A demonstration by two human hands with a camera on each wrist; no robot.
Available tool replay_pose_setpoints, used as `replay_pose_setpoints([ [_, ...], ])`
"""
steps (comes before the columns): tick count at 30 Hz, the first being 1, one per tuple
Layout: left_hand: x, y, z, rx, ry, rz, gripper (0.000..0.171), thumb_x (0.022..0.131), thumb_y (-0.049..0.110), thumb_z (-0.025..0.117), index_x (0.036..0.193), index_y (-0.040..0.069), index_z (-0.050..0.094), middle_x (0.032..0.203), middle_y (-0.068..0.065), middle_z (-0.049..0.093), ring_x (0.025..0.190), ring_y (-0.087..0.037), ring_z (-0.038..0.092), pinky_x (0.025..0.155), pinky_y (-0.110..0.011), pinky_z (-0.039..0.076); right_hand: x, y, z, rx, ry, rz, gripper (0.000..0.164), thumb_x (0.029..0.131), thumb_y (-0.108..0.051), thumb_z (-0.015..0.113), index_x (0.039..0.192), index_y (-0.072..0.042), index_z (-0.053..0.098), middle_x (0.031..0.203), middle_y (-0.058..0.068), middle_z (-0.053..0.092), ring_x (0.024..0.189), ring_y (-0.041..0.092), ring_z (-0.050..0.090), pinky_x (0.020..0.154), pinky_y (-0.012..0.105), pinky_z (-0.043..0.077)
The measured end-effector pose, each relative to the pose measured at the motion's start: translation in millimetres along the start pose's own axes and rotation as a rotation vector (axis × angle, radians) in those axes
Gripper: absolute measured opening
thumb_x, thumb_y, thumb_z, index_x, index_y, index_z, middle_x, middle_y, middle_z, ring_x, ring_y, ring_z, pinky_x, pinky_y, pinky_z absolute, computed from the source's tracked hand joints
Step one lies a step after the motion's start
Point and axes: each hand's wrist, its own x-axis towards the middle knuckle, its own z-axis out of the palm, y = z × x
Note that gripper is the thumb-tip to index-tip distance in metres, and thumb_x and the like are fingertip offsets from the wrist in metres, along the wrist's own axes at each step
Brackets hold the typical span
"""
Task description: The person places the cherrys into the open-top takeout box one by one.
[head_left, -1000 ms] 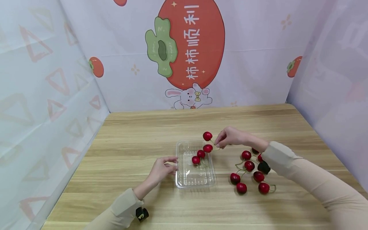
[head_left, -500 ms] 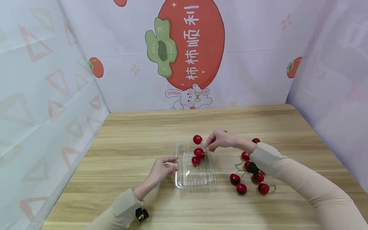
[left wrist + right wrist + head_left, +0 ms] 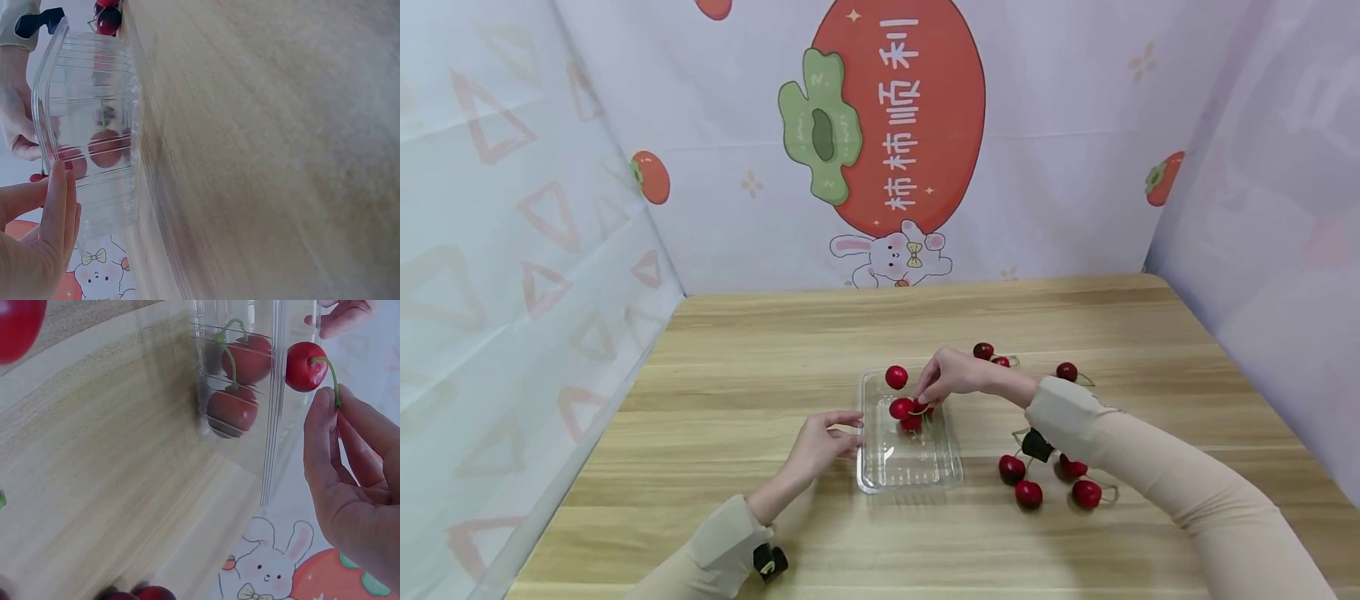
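My right hand (image 3: pixel 951 375) pinches green cherry stems between thumb and fingertips, over the right part of the clear plastic box (image 3: pixel 898 482). From the stems hang a cherry (image 3: pixel 897 377) near the box's far end and another cherry (image 3: pixel 901 408) just nearer. In the right wrist view a held cherry (image 3: pixel 306 366) is level with the box rim, and a joined pair of cherries (image 3: pixel 232 411) lies inside the box. My left hand (image 3: pixel 822 442) touches the box's left side with nearly straight fingers; the left wrist view shows its fingertips (image 3: pixel 59 172) against the clear wall.
Several loose cherries (image 3: pixel 1028 495) lie right of the box, partly under the right forearm. Farther back are a small cluster of cherries (image 3: pixel 983 351) and a dark cherry (image 3: pixel 1067 372). A printed cloth (image 3: pixel 1037 167) stands behind the wooden table (image 3: pixel 737 350).
My right hand has moved left and slightly nearer, carrying the two cherries from the box's far right corner to above its inside. The left hand and the box have stayed in place.
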Motion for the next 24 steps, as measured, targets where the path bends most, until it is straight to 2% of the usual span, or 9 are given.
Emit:
replay_pose_setpoints([
  [8,1.7,-0.1,-0.8,-0.013,0.001,0.004,0.038,0.075,-0.012,0.058,0.113,-0.015,0.051,0.105,-0.029,0.055,0.067,-0.02,0.063,0.067,-0.038,0.057,7,0,6,0.023,0.001,0.029,0.009,0.076,0.004,0.064,0.083,0.009,0.066,0.076,0.015,0.067,0.059,0.012,0.062,0.068,0.039,0.057],
  [24,2.9,-2.1,-0.5,-0.027,0.0,-0.001,0.039,0.075,-0.012,0.059,0.113,-0.014,0.051,0.105,-0.028,0.056,0.065,-0.016,0.063,0.066,-0.036,0.058,15,3,12,-0.007,0.001,-0.017,0.007,0.076,0.005,0.063,0.079,0.01,0.066,0.073,0.017,0.066,0.056,0.015,0.061,0.065,0.04,0.058],
])
